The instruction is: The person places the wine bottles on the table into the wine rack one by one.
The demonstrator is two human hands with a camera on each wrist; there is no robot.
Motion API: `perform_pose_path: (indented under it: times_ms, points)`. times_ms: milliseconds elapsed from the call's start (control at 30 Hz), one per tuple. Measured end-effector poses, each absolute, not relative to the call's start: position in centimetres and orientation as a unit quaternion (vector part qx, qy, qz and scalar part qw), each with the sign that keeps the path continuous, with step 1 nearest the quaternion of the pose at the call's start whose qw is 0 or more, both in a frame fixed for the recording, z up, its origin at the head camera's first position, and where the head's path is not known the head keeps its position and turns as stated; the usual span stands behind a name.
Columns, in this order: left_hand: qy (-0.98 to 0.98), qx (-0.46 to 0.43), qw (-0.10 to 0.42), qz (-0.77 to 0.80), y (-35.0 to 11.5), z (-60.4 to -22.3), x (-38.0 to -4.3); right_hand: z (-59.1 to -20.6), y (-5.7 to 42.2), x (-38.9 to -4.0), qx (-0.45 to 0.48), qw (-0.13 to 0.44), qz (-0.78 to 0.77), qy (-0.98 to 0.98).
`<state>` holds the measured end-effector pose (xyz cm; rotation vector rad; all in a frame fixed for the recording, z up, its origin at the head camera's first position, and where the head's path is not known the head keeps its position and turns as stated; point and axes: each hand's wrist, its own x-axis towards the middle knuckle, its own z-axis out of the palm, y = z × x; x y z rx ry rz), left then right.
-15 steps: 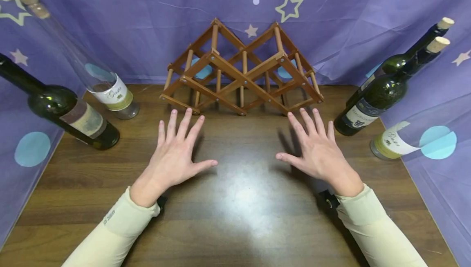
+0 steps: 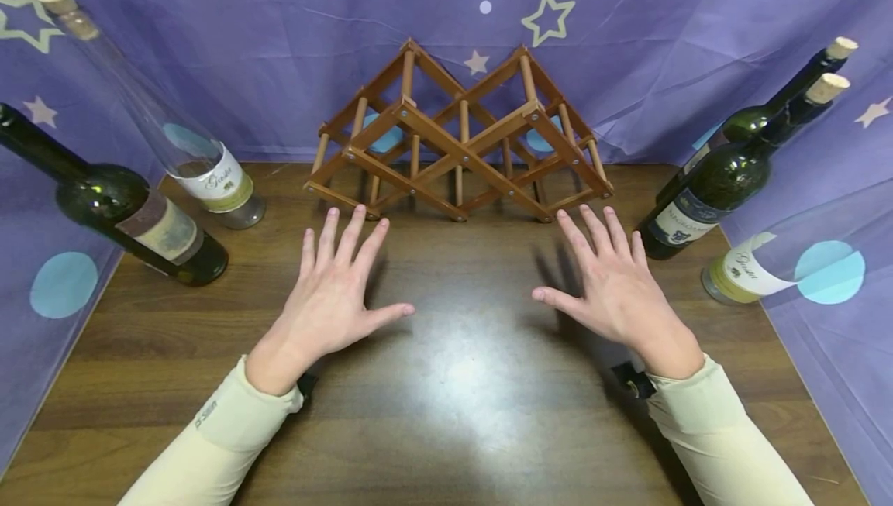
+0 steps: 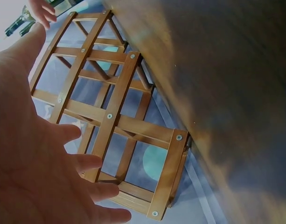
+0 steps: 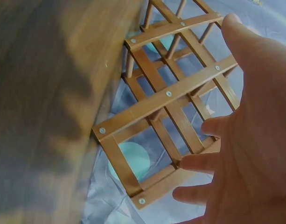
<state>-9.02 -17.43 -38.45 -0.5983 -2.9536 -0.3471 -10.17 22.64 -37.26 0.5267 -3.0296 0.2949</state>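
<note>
A wooden folding wine rack (image 2: 465,156) stands at the back middle of the table, its lattice holding no bottles. My left hand (image 2: 324,293), palm down with fingers spread, is in front of the rack's left end and grips nothing. Opposite it, my right hand (image 2: 617,297) is spread the same way near the rack's right end, also holding nothing. Both wrist views show the rack (image 3: 110,116) beyond straight fingers. Nearest the right hand is a dark green wine bottle (image 2: 732,180) with a cork; another green bottle (image 2: 753,115) stands partly hidden behind it.
At the left stand a dark green bottle (image 2: 139,215) and a corked clear bottle (image 2: 223,180). A clear bottle (image 2: 749,270) with a white label is at the far right. Purple cloth (image 2: 279,41) hangs behind and beside the wooden table (image 2: 446,413).
My right hand has shifted slightly to the right, away from the middle. The left hand has stayed nearly still. The rack and bottles stand where they were.
</note>
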Motion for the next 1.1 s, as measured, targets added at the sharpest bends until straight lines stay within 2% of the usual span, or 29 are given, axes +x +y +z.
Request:
perform_pose_path:
  times_ms: [233, 500, 800, 933, 1100]
  points:
    - [-0.969, -0.208, 0.07, -0.116, -17.5, -38.3, -9.1, -36.3, 23.5, -9.8, 0.16, 0.031, 0.107, -0.981]
    - [-0.958, -0.231, 0.102, -0.137, -17.5, -38.2, -9.4, -34.9, 24.9, -9.5, 0.163, 0.087, 0.134, -0.974]
    - [-0.936, -0.269, 0.155, -0.166, -17.4, -37.9, -9.7, -33.5, 26.6, -9.4, 0.124, 0.131, 0.157, -0.971]
    - [-0.926, -0.282, 0.17, -0.184, -17.4, -37.8, -9.8, -32.8, 27.3, -9.4, 0.1, 0.181, 0.181, -0.961]
    - [-0.912, -0.297, 0.194, -0.206, -17.3, -37.8, -10.0, -32.3, 28.1, -9.7, 0.078, 0.277, 0.206, -0.935]
